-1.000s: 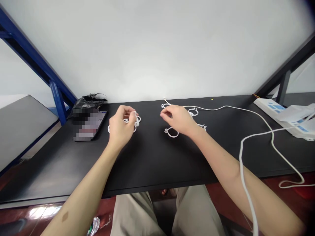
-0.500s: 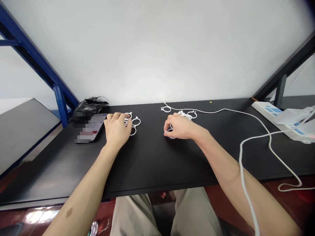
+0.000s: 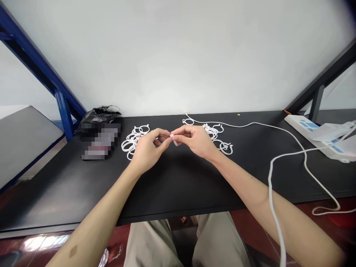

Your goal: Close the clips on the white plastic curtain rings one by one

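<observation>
My left hand [image 3: 147,150] and my right hand [image 3: 198,141] meet fingertip to fingertip above the middle of the black table. Both are closed in a pinch on small white plastic ring parts [image 3: 175,143], mostly hidden by the fingers; whether this is one ring or two joined I cannot tell. Left of my left hand lies a pile of thin white plastic rings [image 3: 128,145] with little knobs. Beyond my right hand is another group of white rings [image 3: 213,132], and nearer lie a few linked rings [image 3: 226,148].
A single white ring [image 3: 189,121] lies near the wall beside a white cable [image 3: 251,123] that runs rightward. A phone [image 3: 101,142] and a black plastic bag [image 3: 98,115] are at left. At right stands a white power strip [image 3: 304,126]; another cable hangs across my right forearm.
Both hands have left the ring groups and come together at the middle, pinching white ring parts. The left pile and the linked rings at right are now uncovered.
</observation>
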